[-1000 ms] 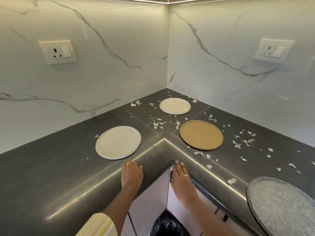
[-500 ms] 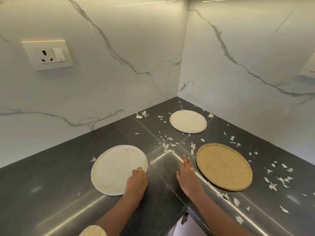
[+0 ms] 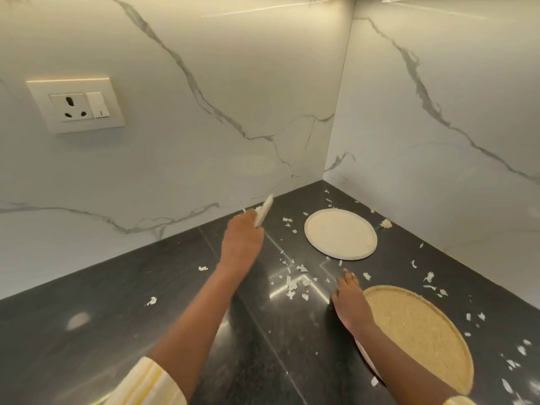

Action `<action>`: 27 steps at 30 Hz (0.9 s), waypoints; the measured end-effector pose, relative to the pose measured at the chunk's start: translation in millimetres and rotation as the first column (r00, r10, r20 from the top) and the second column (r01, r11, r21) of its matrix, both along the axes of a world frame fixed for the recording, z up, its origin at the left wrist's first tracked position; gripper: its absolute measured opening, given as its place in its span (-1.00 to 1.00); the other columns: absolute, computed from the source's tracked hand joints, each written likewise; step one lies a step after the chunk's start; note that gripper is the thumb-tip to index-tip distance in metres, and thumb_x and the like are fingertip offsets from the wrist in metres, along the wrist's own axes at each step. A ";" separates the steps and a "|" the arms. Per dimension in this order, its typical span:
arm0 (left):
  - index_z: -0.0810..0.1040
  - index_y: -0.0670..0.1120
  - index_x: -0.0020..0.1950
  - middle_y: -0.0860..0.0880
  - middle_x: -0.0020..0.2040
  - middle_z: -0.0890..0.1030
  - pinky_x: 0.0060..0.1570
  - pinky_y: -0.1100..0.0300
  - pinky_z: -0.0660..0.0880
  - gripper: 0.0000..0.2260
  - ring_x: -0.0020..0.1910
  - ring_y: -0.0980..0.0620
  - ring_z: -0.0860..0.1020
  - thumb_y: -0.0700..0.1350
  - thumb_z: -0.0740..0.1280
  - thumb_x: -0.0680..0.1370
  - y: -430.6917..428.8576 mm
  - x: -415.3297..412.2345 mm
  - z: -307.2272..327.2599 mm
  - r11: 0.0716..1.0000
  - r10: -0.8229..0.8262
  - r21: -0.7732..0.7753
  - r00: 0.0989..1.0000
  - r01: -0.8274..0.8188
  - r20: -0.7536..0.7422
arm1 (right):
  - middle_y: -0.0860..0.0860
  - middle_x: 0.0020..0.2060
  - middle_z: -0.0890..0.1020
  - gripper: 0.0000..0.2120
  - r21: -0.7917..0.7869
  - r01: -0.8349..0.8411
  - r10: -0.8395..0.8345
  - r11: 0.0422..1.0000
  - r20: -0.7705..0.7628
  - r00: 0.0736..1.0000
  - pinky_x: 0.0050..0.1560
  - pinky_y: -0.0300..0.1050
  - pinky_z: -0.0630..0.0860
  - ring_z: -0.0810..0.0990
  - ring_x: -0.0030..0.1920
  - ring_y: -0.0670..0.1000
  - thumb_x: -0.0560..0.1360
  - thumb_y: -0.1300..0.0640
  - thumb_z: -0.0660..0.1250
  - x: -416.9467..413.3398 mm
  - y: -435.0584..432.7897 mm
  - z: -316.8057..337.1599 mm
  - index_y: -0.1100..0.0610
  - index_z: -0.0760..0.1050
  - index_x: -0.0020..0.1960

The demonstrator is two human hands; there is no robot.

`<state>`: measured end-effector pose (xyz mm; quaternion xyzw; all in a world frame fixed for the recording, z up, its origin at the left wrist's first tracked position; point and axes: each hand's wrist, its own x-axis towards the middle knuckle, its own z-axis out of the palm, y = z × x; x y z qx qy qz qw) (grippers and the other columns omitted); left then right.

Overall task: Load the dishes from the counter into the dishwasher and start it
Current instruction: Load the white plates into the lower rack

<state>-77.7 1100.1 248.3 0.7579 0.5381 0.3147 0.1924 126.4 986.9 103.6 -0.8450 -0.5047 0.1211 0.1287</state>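
Observation:
My left hand (image 3: 242, 244) is raised over the dark counter (image 3: 87, 331) and closed on a white plate (image 3: 265, 209), which is tilted and seen edge-on, mostly hidden behind my fingers. My right hand (image 3: 350, 305) lies flat with fingers apart on the counter, touching the left rim of a tan plate (image 3: 423, 334) at the near right. A smaller white plate (image 3: 340, 233) lies flat near the corner, apart from both hands. No dishwasher is in view.
White scraps (image 3: 295, 283) are scattered over the counter between the plates and along the right side. Marble walls meet in a corner behind the small plate. A wall socket (image 3: 76, 105) sits on the left wall.
My left hand has lifted the large white plate off the counter and tilted it on edge. The view has moved in toward the corner. My right hand has shifted against the tan plate's rim.

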 end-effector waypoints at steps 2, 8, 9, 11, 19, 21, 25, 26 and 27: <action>0.42 -0.17 -0.16 0.00 -0.36 0.43 -0.46 0.24 0.26 -0.98 -0.40 0.06 0.40 -0.25 0.25 0.46 21.5 6.3 8.2 1.000 0.021 -0.016 0.985 -0.019 0.173 | 0.19 0.34 0.35 -0.66 0.060 0.134 -0.126 0.989 -0.120 0.985 0.28 -0.03 0.30 0.33 0.34 0.16 0.60 0.19 0.09 18.3 10.9 2.9 0.30 0.34 0.32; 0.44 -0.17 -0.10 -0.04 -0.24 0.50 -0.36 0.23 0.33 -0.96 -0.32 0.04 0.44 -0.21 0.26 0.49 67.1 31.7 -14.4 0.994 0.008 -0.113 0.987 0.010 0.157 | 0.25 -0.01 0.57 -0.73 0.204 0.438 -0.418 0.876 -0.135 0.898 -0.02 -0.05 0.45 0.54 0.00 0.18 0.59 0.21 0.14 70.8 50.8 14.1 0.37 0.53 0.01; 0.43 -0.13 -0.13 -0.02 -0.26 0.49 -0.40 0.26 0.31 -0.98 -0.35 0.08 0.43 -0.20 0.26 0.49 73.7 35.4 -18.0 0.994 0.002 -0.106 0.989 0.014 0.149 | 0.28 0.04 0.54 -0.72 0.215 0.494 -0.462 0.842 -0.185 0.867 0.01 -0.03 0.45 0.52 0.02 0.20 0.58 0.18 0.16 78.4 59.0 14.8 0.39 0.52 0.04; 0.39 -0.07 -0.18 0.02 -0.31 0.46 -0.44 0.27 0.26 -0.93 -0.39 0.13 0.40 -0.19 0.26 0.49 89.6 42.6 -19.2 0.996 -0.001 -0.087 0.992 0.012 0.127 | 0.32 0.16 0.44 -0.64 0.168 0.620 -0.561 0.767 -0.295 0.773 0.10 0.03 0.42 0.46 0.11 0.25 0.58 0.10 0.21 90.6 75.8 15.3 0.42 0.45 0.14; 0.39 -0.14 -0.07 -0.06 -0.19 0.48 -0.30 0.18 0.28 -0.88 -0.25 -0.04 0.43 -0.14 0.30 0.49 133.3 41.9 -22.3 0.988 0.143 -0.073 0.982 -0.135 0.123 | 0.27 0.40 0.19 -0.06 -0.143 0.771 -0.753 0.621 -0.380 0.537 0.34 0.12 0.25 0.21 0.38 0.24 0.39 -0.12 0.44 111.0 141.2 20.1 0.36 0.00 0.46; 0.41 -0.18 0.00 -0.11 -0.11 0.50 -0.21 0.13 0.32 -0.84 -0.16 -0.07 0.44 -0.13 0.30 0.50 141.4 40.1 -24.0 0.985 0.153 -0.103 0.981 -0.140 0.122 | 0.27 0.41 0.18 -0.09 -0.153 0.774 -0.766 0.614 -0.351 0.538 0.34 0.11 0.25 0.20 0.39 0.23 0.43 -0.03 0.43 109.2 151.8 17.3 0.36 -0.05 0.46; 0.43 -0.21 0.25 -0.16 0.10 0.53 -0.08 0.07 0.39 -0.67 -0.02 -0.07 0.45 -0.13 0.30 0.52 150.2 40.2 -28.8 0.977 0.152 -0.175 0.975 -0.123 0.164 | 0.28 0.41 0.19 -0.28 -0.156 0.795 -0.790 0.587 -0.325 0.520 0.35 0.12 0.25 0.20 0.40 0.25 0.54 0.10 0.32 116.7 161.6 12.9 0.34 -0.02 0.47; 0.42 -0.21 0.28 -0.15 0.12 0.52 -0.08 0.09 0.38 -0.65 -0.01 -0.06 0.45 -0.13 0.30 0.53 150.1 40.4 -30.7 0.977 0.148 -0.180 0.973 -0.116 0.176 | 0.28 0.41 0.19 -0.24 -0.194 0.783 -0.790 0.590 -0.340 0.511 0.35 0.12 0.24 0.21 0.40 0.26 0.50 0.10 0.37 121.6 160.7 15.5 0.33 0.00 0.47; 0.40 -0.20 0.30 -0.12 0.12 0.51 -0.09 0.10 0.37 -0.64 -0.02 -0.04 0.44 -0.14 0.30 0.53 149.3 40.6 -32.1 0.977 0.143 -0.183 0.972 -0.109 0.187 | 0.27 0.40 0.21 -0.18 -0.242 0.761 -0.786 0.602 -0.345 0.513 0.35 0.12 0.25 0.22 0.39 0.26 0.43 0.08 0.44 126.6 159.0 18.7 0.33 0.03 0.46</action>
